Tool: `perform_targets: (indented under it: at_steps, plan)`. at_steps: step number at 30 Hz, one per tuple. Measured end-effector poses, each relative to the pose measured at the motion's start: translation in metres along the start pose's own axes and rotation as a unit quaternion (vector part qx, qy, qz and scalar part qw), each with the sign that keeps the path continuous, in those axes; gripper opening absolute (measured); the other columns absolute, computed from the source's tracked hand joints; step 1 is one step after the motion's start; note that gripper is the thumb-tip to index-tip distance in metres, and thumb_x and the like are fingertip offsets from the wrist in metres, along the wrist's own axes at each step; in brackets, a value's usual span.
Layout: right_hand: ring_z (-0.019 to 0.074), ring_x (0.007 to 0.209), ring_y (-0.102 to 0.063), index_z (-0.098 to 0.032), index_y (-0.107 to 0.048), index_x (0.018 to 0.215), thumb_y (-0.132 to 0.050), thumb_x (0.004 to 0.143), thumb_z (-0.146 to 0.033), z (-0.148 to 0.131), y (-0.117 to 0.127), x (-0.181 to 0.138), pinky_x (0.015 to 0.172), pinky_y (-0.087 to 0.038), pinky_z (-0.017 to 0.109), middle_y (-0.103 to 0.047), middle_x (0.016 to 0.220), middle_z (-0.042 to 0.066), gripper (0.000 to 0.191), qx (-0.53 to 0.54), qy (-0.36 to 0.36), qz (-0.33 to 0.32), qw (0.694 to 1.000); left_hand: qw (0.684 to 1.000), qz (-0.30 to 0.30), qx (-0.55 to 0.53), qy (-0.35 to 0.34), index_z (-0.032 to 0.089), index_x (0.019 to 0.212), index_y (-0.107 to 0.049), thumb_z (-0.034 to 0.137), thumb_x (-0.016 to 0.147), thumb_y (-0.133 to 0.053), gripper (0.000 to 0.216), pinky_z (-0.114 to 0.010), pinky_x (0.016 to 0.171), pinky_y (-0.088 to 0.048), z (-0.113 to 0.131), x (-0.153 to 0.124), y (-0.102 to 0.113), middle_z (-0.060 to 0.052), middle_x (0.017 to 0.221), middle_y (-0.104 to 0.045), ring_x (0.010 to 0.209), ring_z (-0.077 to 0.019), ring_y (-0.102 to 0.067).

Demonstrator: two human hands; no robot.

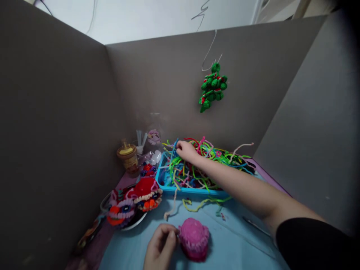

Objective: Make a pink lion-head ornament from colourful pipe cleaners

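My left hand (161, 245) is closed in a pinch at the left edge of a round pink fuzzy piece (193, 234). This piece looks made of pipe cleaners, has a frilled lower edge, and is at the front of the blue table. My right hand (187, 150) reaches over a blue tray (194, 192) heaped with tangled pipe cleaners (206, 168). Its fingers are closed around a blue pipe cleaner (175, 145) near the tray's back left corner. The fingertips are small and partly hidden there.
On the left, fuzzy monster-faced pieces (147, 191) sit in a metal bowl (137, 224). Behind them stand a lidded drink cup (128, 155) and clear plastic bags. Grey panels (160, 75) enclose three sides. A green ornament (213, 88) hangs from a wire. Scissors-like metal (255, 226) lies right.
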State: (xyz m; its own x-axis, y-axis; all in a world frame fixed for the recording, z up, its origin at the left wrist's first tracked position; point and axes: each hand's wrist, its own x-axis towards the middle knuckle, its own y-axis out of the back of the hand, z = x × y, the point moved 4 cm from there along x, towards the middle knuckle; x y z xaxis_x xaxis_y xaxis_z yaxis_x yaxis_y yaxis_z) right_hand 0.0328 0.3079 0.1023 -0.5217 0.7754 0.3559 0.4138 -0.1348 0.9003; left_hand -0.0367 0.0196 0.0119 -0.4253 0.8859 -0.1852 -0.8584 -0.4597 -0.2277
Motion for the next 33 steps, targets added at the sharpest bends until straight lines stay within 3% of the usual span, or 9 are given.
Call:
perform_targets:
  at_steps: [3,7,14,16,22,24,26,30,33]
  plan:
    - [0.0184,0.086,-0.058,-0.016,-0.058,0.094,-0.041,0.082,-0.015,-0.005,0.027,-0.008,0.075,-0.041,0.026,-0.064,0.092,0.008,0.021,0.008,0.041,0.061,0.997,0.999,-0.030,0.022,-0.010,0.015,0.067,-0.063,0.056,0.063,-0.070,0.041,-0.022,0.058,-0.038,0.007,-0.004,-0.002,-0.001,0.059,-0.054,0.058,-0.0126,-0.047]
    - [0.0225,0.088,-0.060,-0.024,-0.062,0.104,-0.045,0.082,-0.017,-0.018,0.040,-0.023,0.071,-0.042,0.029,-0.064,0.098,0.008,0.029,-0.102,0.112,-0.044,0.987,0.997,-0.042,0.052,-0.032,0.015,0.070,-0.062,0.051,0.065,-0.069,0.037,-0.024,0.061,-0.040,0.012,-0.007,-0.003,-0.002,0.065,-0.057,0.064,-0.0149,-0.051]
    - [0.0227,0.087,-0.063,-0.025,-0.068,0.098,-0.062,0.073,-0.017,-0.016,0.071,-0.032,0.077,-0.044,0.033,-0.068,0.086,0.007,0.028,-0.110,-0.042,-0.123,0.985,0.989,-0.043,0.077,-0.116,0.016,0.077,-0.062,0.043,0.070,-0.064,0.029,-0.025,0.063,-0.042,0.006,-0.003,-0.003,-0.003,0.076,-0.061,0.070,-0.0158,-0.056]
    - [0.0214,0.085,-0.063,-0.024,-0.069,0.096,-0.064,0.071,-0.017,-0.019,0.090,-0.033,0.075,-0.045,0.030,-0.068,0.088,0.007,0.026,-0.079,-0.029,-0.112,0.990,0.986,-0.038,0.079,-0.139,0.015,0.078,-0.061,0.041,0.072,-0.063,0.027,-0.025,0.064,-0.043,0.006,-0.002,-0.001,-0.003,0.074,-0.061,0.070,-0.0159,-0.056]
    - [0.0228,0.094,-0.059,-0.014,-0.063,0.097,-0.046,0.080,-0.011,-0.028,0.191,-0.032,0.081,-0.043,0.033,-0.064,0.100,0.012,0.024,-0.071,-0.075,0.177,0.979,0.974,-0.033,0.091,-0.204,0.015,0.075,-0.060,0.039,0.072,-0.062,0.023,-0.025,0.064,-0.043,0.011,-0.003,0.001,-0.002,0.070,-0.059,0.068,-0.0157,-0.055]
    - [0.0211,0.100,-0.055,-0.013,-0.059,0.102,-0.035,0.083,-0.008,-0.042,0.223,-0.047,0.086,-0.041,0.032,-0.062,0.105,0.012,0.031,-0.019,-0.033,0.304,0.952,0.970,-0.027,0.087,-0.227,0.016,0.074,-0.061,0.040,0.072,-0.062,0.024,-0.025,0.064,-0.043,0.016,-0.006,0.002,-0.002,0.067,-0.058,0.067,-0.0155,-0.055]
    - [0.0211,0.104,-0.052,-0.015,-0.058,0.103,-0.033,0.085,-0.012,-0.062,0.237,-0.078,0.089,-0.040,0.034,-0.060,0.107,0.011,0.031,0.021,0.037,0.354,0.934,0.970,-0.031,0.069,-0.233,0.015,0.078,-0.062,0.042,0.072,-0.062,0.027,-0.025,0.062,-0.043,0.021,-0.010,0.002,-0.002,0.069,-0.059,0.065,-0.0147,-0.054]
    - [0.0200,0.098,-0.056,-0.020,-0.059,0.098,-0.038,0.088,-0.023,-0.098,0.195,-0.179,0.087,-0.043,0.033,-0.062,0.101,0.007,0.023,0.128,0.126,0.271,0.946,0.977,-0.129,-0.051,-0.163,0.017,0.107,-0.060,0.047,0.066,-0.069,0.052,-0.022,0.050,-0.038,0.026,-0.024,-0.006,-0.011,0.104,-0.064,0.055,-0.0080,-0.048]
    - [0.0187,0.088,-0.060,-0.026,-0.063,0.091,-0.045,0.086,-0.026,-0.110,0.126,-0.254,0.082,-0.047,0.031,-0.066,0.090,0.004,0.019,0.210,0.187,0.082,0.956,0.963,-0.210,-0.131,-0.104,0.026,0.125,-0.050,0.051,0.057,-0.076,0.077,-0.020,0.048,-0.037,0.025,-0.031,-0.015,-0.013,0.123,-0.056,0.058,-0.0069,-0.049]
